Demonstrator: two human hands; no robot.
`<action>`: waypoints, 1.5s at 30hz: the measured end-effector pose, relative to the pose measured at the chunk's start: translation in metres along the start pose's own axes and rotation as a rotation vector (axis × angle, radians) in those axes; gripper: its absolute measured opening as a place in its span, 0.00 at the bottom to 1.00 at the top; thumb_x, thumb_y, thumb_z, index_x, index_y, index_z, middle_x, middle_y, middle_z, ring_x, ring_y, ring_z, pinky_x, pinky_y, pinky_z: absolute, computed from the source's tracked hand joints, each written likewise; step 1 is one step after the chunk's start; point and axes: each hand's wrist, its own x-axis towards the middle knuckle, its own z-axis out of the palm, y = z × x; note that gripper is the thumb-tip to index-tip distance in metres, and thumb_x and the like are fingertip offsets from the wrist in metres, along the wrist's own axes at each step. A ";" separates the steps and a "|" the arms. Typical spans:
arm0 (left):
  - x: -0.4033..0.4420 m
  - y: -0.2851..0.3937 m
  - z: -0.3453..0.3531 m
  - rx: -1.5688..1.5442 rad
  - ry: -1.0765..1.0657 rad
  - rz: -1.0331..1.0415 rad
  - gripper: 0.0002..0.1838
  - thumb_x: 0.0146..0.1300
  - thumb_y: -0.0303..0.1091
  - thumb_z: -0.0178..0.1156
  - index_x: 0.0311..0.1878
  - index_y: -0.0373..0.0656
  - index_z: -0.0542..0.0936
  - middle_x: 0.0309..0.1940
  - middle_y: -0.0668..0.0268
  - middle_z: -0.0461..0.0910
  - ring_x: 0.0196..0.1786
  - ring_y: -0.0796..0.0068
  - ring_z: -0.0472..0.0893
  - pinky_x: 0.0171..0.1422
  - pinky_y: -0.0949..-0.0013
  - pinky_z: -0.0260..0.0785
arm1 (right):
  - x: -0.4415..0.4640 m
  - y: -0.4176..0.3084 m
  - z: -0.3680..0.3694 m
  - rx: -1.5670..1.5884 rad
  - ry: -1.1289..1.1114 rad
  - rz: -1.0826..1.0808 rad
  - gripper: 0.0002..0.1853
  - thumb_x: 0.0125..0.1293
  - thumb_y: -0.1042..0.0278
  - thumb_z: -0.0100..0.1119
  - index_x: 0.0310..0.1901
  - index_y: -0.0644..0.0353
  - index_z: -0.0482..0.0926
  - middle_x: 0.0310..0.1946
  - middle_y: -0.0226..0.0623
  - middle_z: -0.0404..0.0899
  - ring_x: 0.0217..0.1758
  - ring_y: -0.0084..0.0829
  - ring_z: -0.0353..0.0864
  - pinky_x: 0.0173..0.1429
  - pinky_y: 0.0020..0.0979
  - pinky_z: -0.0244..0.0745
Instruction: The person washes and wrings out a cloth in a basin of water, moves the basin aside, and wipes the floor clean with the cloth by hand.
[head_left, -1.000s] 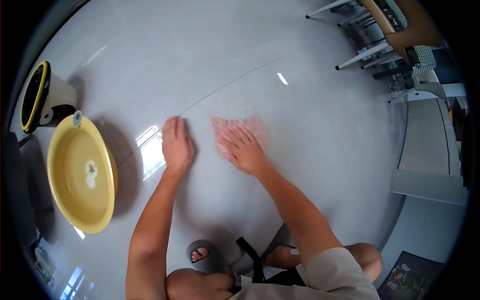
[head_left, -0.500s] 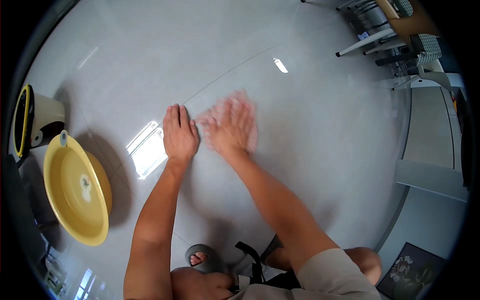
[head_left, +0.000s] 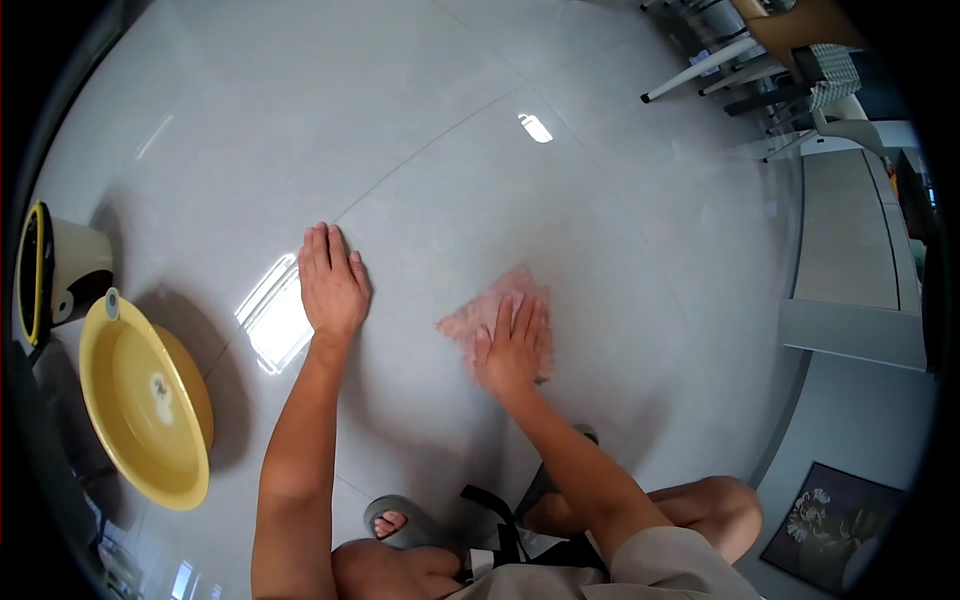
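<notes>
My right hand (head_left: 512, 352) lies with fingers spread over a pink cloth (head_left: 490, 312), pressing it onto the glossy tiled floor (head_left: 420, 250). The cloth is loosely spread, with one corner pointing left and some of it covered by my palm. Further left, my left hand (head_left: 334, 285) rests palm down on the bare tile, its fingers stretched out and holding nothing. It is nearest to a bright window reflection on the floor.
A yellow basin (head_left: 205, 420) stands at the left, beside a cream bin with a black and yellow rim (head_left: 85, 262). Chair and table legs (head_left: 700, 70) are at the upper right. Grey cabinets (head_left: 850, 230) line the right side, with a flower picture (head_left: 830, 530) below.
My right hand has slid the pink cloth back toward my body and slightly right. My left hand stays on the floor; the whole view has shifted a little.
</notes>
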 end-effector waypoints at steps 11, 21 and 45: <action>-0.001 -0.005 0.002 0.010 -0.015 0.022 0.27 0.78 0.36 0.57 0.74 0.30 0.76 0.78 0.42 0.71 0.82 0.39 0.67 0.86 0.43 0.59 | 0.138 -0.096 0.022 0.167 0.043 -0.189 0.33 0.79 0.56 0.57 0.81 0.59 0.70 0.84 0.53 0.66 0.89 0.51 0.59 0.91 0.53 0.51; -0.012 -0.010 0.007 0.022 0.002 0.064 0.25 0.80 0.34 0.56 0.75 0.31 0.75 0.78 0.44 0.72 0.81 0.39 0.68 0.85 0.45 0.62 | -0.053 -0.059 -0.011 0.212 0.170 -0.113 0.34 0.70 0.66 0.63 0.77 0.63 0.74 0.79 0.55 0.72 0.85 0.52 0.68 0.87 0.56 0.60; 0.013 0.072 0.036 -0.099 -0.079 0.148 0.28 0.80 0.35 0.55 0.76 0.25 0.72 0.79 0.40 0.69 0.84 0.38 0.65 0.88 0.42 0.56 | 0.080 0.058 0.047 -0.009 0.320 0.167 0.37 0.78 0.53 0.60 0.80 0.68 0.68 0.81 0.60 0.68 0.88 0.60 0.59 0.89 0.59 0.55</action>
